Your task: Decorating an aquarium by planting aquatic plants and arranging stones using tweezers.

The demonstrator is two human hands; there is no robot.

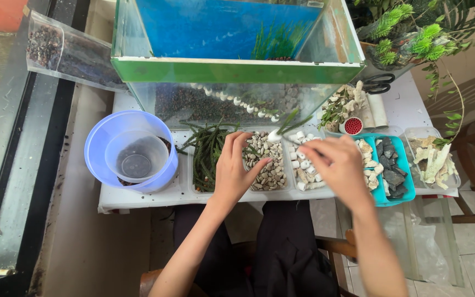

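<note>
My left hand (236, 168) rests over a clear tray of small beige and grey pebbles (270, 168), fingers curled against the stones; whether it holds any I cannot tell. My right hand (339, 165) hovers, blurred, over the neighbouring clear tray of white ceramic rings (302, 159), fingers bent downward. Just beyond both hands stands a glass aquarium (232, 71) with a green rim, blue back panel, dark gravel, a row of white rings and a green plant inside.
Left of the pebbles lies a tray of green plant sprigs (207, 151), then a blue bowl (103, 143) holding a clear cup. A teal tray of grey slate (394, 170), a tub of pale coral (435, 159), scissors (379, 83) and potted plants stand right.
</note>
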